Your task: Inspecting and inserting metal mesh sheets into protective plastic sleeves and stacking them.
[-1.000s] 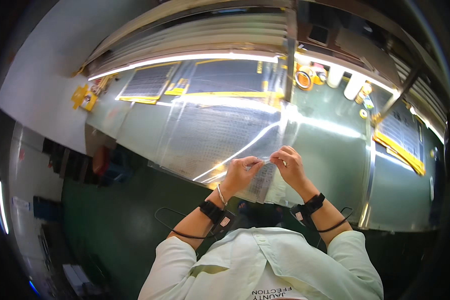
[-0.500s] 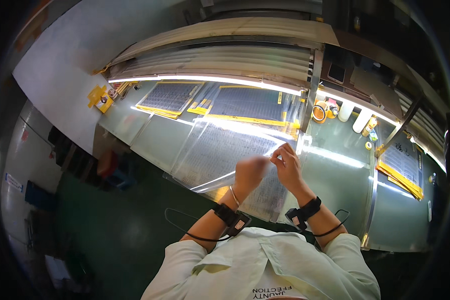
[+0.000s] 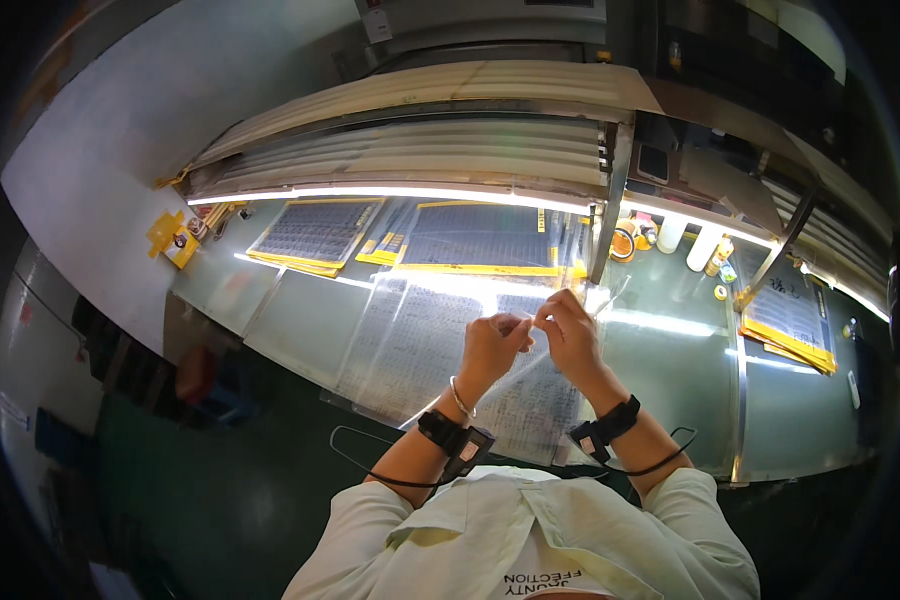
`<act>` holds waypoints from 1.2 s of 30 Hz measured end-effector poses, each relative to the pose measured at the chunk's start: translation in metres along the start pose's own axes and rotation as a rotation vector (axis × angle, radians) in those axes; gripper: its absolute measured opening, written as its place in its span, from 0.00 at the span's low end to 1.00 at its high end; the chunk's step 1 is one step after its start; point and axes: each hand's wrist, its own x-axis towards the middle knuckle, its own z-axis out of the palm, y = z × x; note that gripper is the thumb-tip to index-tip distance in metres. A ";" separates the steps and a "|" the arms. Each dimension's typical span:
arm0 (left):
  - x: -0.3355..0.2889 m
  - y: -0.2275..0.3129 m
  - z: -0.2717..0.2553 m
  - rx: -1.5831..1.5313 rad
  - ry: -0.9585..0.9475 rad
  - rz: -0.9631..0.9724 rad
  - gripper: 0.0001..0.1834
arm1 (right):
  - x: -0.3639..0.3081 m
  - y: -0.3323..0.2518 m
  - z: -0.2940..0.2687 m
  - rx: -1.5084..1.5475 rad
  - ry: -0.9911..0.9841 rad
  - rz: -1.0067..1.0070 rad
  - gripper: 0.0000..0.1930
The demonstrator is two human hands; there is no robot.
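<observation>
Fingers point(image 3: 513, 327) of the left hand point(image 3: 486, 354) curl inward, thumb and forefinger drawn together at the tips. Just beside them, the right hand point(image 3: 574, 342) makes a matching pinch, turned to face it. From where I stand, anything between the tips is too small to make out.

Under both hands a clear plastic sheet point(image 3: 410, 345) lies flat on the desk point(image 3: 305, 322), rows of dark marks showing on it or through it. It reaches from the desk's front edge back toward the light tube point(image 3: 390, 192), and its front edge slants down to the right; I can't tell which way is longer. A bright streak point(image 3: 425, 412) crosses it, rising from the lower left toward the fingers. They sit over the sheet's right half, and I can't see whether they touch it.

Along the desk from the left, a yellow box point(image 3: 180, 242) has something dark and round at its front. Next come a yellow-edged panel point(image 3: 315, 232) and a wider dark panel point(image 3: 480, 236). Past the metal post point(image 3: 615, 200) are an orange tape roll point(image 3: 622, 243), two white cylinders point(image 3: 703, 248) and a yellow bottle point(image 3: 719, 256), their contents hidden from me. Farthest right lies a yellow-edged stack point(image 3: 790, 325).
</observation>
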 end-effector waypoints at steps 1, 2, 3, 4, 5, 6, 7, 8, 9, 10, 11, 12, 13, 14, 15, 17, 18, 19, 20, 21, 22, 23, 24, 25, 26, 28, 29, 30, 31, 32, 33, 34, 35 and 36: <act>0.000 0.001 0.001 -0.004 0.001 0.001 0.11 | -0.001 0.000 0.001 -0.026 -0.015 -0.019 0.02; -0.001 0.002 0.002 0.009 -0.003 -0.015 0.11 | 0.000 0.001 -0.001 -0.028 -0.019 -0.020 0.02; -0.001 0.004 0.004 0.022 -0.010 -0.030 0.11 | 0.000 0.002 -0.004 -0.008 -0.021 -0.005 0.02; -0.001 0.004 0.004 0.019 -0.010 -0.030 0.11 | 0.000 0.003 -0.007 0.012 -0.023 0.010 0.03; -0.001 0.003 0.003 -0.031 -0.038 -0.024 0.11 | 0.001 0.003 -0.009 0.010 -0.025 0.010 0.03; -0.002 0.003 0.001 -0.078 -0.067 -0.018 0.11 | 0.003 0.001 -0.009 0.043 -0.003 0.024 0.03; -0.002 0.000 0.002 -0.078 -0.067 -0.018 0.11 | 0.003 -0.001 -0.009 0.078 0.018 0.039 0.03; 0.000 -0.004 0.003 -0.104 -0.041 0.022 0.13 | 0.002 -0.001 -0.009 0.078 0.018 0.039 0.03; 0.001 -0.002 0.004 -0.129 -0.015 0.064 0.14 | 0.003 0.000 -0.008 0.108 0.030 0.036 0.03; 0.001 0.001 0.005 -0.128 -0.015 0.065 0.14 | 0.004 0.002 -0.008 0.138 0.041 0.033 0.03; 0.000 0.004 0.007 -0.032 -0.008 0.068 0.13 | 0.004 0.004 -0.009 0.139 0.042 0.032 0.03; -0.002 0.007 0.007 0.064 0.000 0.069 0.12 | 0.002 0.005 -0.009 0.092 0.019 0.032 0.02; -0.002 0.006 0.011 0.066 0.000 0.068 0.12 | 0.001 0.006 -0.010 0.045 -0.004 0.033 0.02; -0.002 0.004 0.016 0.193 0.035 0.150 0.12 | 0.000 0.006 -0.013 0.046 -0.003 0.034 0.02; -0.002 0.001 0.018 0.322 0.075 0.229 0.12 | -0.001 0.007 -0.016 0.032 -0.041 0.072 0.02; 0.002 -0.006 0.014 0.377 0.122 0.204 0.11 | -0.003 0.002 -0.022 0.023 -0.082 0.107 0.02; 0.006 -0.008 0.012 0.427 0.162 0.185 0.10 | -0.003 -0.002 -0.028 0.018 -0.139 0.070 0.02; 0.009 -0.009 0.009 0.236 0.149 0.156 0.11 | -0.003 -0.004 -0.031 0.012 -0.195 0.031 0.03; 0.011 -0.009 0.007 0.239 0.153 0.158 0.11 | 0.000 -0.002 -0.033 0.015 -0.195 0.027 0.03; 0.012 -0.001 0.008 0.098 0.048 0.124 0.12 | 0.004 0.003 -0.039 0.152 -0.249 0.216 0.04; 0.013 0.007 0.008 -0.042 -0.058 0.089 0.12 | 0.007 0.006 -0.044 0.292 -0.301 0.405 0.06; 0.013 0.012 0.009 -0.110 -0.064 0.075 0.14 | 0.008 0.014 -0.040 0.412 -0.241 0.366 0.08; 0.013 0.018 0.006 -0.106 -0.070 0.082 0.14 | 0.010 0.010 -0.041 0.412 -0.232 0.363 0.08; 0.012 0.024 0.001 -0.072 -0.102 0.031 0.13 | 0.012 0.002 -0.042 0.223 -0.230 0.230 0.08; 0.012 0.028 -0.001 -0.038 -0.135 -0.020 0.13 | 0.015 -0.003 -0.041 0.033 -0.226 0.099 0.09; 0.011 0.029 -0.001 -0.028 -0.165 -0.006 0.13 | 0.014 0.000 -0.035 -0.116 -0.132 -0.062 0.08; 0.009 0.028 0.000 -0.074 -0.200 -0.007 0.13 | 0.012 0.011 -0.028 -0.141 -0.040 -0.194 0.07; 0.008 0.028 0.001 -0.120 -0.231 -0.009 0.13 | 0.013 0.013 -0.026 -0.165 0.049 -0.328 0.07; 0.003 0.030 0.004 -0.086 -0.243 -0.032 0.12 | 0.013 0.013 -0.025 -0.193 0.054 -0.336 0.05; 0.000 0.031 0.009 -0.083 -0.245 -0.027 0.12 | 0.012 0.012 -0.026 -0.195 0.059 -0.337 0.05; -0.003 0.032 0.014 -0.084 -0.179 -0.015 0.12 | 0.011 0.006 -0.027 -0.160 0.069 -0.283 0.05; -0.007 0.032 0.019 -0.085 -0.114 -0.003 0.12 | 0.011 0.002 -0.025 -0.125 0.078 -0.229 0.04; -0.008 0.024 0.023 -0.034 -0.122 0.029 0.12 | 0.010 0.003 -0.016 0.014 0.184 -0.190 0.03; -0.010 0.026 0.028 -0.034 -0.128 0.034 0.12 | 0.011 -0.001 -0.013 0.009 0.190 -0.191 0.03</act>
